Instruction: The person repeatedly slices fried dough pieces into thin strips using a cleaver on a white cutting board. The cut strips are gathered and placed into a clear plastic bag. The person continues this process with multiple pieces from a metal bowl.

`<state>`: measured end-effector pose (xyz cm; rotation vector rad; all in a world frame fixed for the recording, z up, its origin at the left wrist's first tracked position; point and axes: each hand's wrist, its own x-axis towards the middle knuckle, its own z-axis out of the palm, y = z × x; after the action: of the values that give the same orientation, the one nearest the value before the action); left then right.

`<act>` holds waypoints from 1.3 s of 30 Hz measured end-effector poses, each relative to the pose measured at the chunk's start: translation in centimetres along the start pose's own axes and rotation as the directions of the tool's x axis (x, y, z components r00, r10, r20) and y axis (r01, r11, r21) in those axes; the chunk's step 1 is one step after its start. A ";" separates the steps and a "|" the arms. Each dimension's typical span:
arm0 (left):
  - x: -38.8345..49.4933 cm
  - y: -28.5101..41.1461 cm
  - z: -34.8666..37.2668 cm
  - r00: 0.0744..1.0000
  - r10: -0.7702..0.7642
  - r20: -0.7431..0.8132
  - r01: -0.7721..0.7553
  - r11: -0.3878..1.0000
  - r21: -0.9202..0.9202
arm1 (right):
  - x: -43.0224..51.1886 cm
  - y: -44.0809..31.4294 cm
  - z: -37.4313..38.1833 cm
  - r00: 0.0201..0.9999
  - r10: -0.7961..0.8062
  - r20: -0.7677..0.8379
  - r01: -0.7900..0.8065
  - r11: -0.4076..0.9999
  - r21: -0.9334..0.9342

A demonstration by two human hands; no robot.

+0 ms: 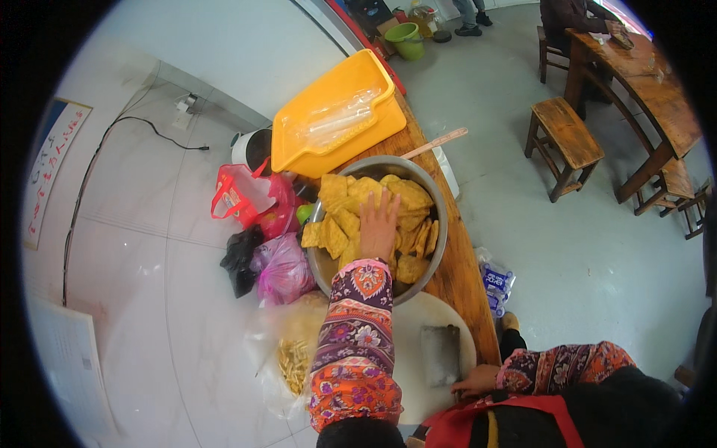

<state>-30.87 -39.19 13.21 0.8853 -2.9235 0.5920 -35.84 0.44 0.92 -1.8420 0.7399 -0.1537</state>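
My left hand [378,227] lies with spread fingers on a heap of yellow-brown fried tofu pieces [411,193] in a large metal bowl [441,246]. My right hand [476,381] is low at the right, by the lower end of a cleaver [441,355]; its fingers are curled there, and its grip on the handle is partly hidden. The cleaver's broad blade lies flat on a round white cutting board [411,325]. Left of my floral sleeve, a clear plastic bag [294,364] holds thin yellowish strips.
A yellow plastic bin [392,120] stands beyond the bowl on the wooden table [470,269]. A pink-handled utensil [442,141] sticks out past the table edge. Plastic bags [283,269] crowd the wall side. A wooden stool [566,131] and a seated person are farther right.
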 end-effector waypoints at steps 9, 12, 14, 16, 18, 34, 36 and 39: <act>5.5 -1.8 4.8 0.924 0.130 0.359 -0.090 0.988 -0.126 | -0.2 1.7 -1.5 0.991 -0.049 0.124 0.033 0.991 0.126; 5.5 -2.3 5.5 0.914 0.163 0.371 -0.102 0.979 -0.179 | -0.3 2.1 -1.4 0.991 -0.109 0.078 0.093 0.979 0.183; 5.2 -2.1 6.0 0.928 0.163 0.335 -0.115 0.981 -0.158 | -0.2 2.3 -1.3 0.992 -0.121 0.035 0.113 0.977 0.184; 4.7 -1.7 6.4 0.959 0.139 0.245 -0.119 0.988 -0.096 | -0.1 2.5 -1.2 0.992 -0.108 0.063 0.095 0.978 0.186; 4.4 -1.3 7.0 0.982 0.125 0.141 -0.127 0.992 0.001 | 0.0 2.5 -1.2 0.991 -0.093 0.098 0.073 0.980 0.187; -1.3 -4.4 -8.9 0.973 -0.128 -0.192 0.047 0.925 -0.376 | 0.9 1.3 -0.2 0.999 -0.008 -0.051 0.009 0.999 0.030; -5.2 -3.5 -12.1 0.962 -0.169 -0.214 0.067 0.908 -0.414 | 0.9 0.5 0.0 0.995 0.082 -0.061 -0.082 0.997 0.005; -11.7 -1.5 -15.2 0.955 -0.118 -0.273 0.004 0.923 -0.385 | 0.7 -1.1 0.3 0.971 0.104 -0.216 -0.115 0.993 -0.036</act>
<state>-21.42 -28.59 26.28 0.7609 -2.5982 0.1217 -34.67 0.50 1.60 -1.8437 1.0009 -0.2670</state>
